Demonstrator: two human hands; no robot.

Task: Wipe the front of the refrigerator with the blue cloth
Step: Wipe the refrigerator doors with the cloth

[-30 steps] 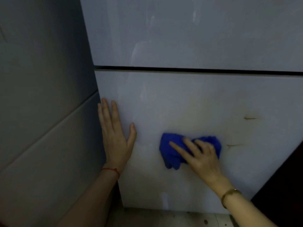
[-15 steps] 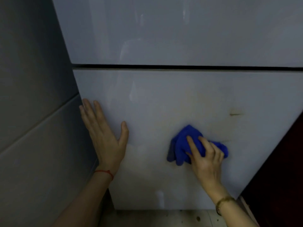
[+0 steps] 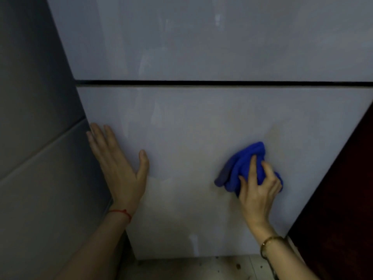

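Low on the refrigerator's lower door [image 3: 201,122], toward its right edge, the right hand [image 3: 256,190] presses the blue cloth [image 3: 242,164] against the panel. The fingers [image 3: 252,164] curl over the bunched fabric and pin it to the surface, with a loose tail sticking out to the left. The left hand [image 3: 119,168] lies flat and open on the door's left edge, holding nothing, just bracing.

The cloth is wadded up, not spread, so I'd say only a small patch of it touches the door, and each pass may cover a narrow band and leave streaks between. There's a faint brownish haze around and above the cloth; a light rub could smear it instead of lifting it. The dark cabinet side [image 3: 343,199] stands just beside the door's right edge, so a wide stroke that way could knock the knuckles or catch the cloth on the corner. If the grip slackens, the loose tail might drag the cloth out and drop it onto the floor [image 3: 191,267], which looks speckled with dirt.
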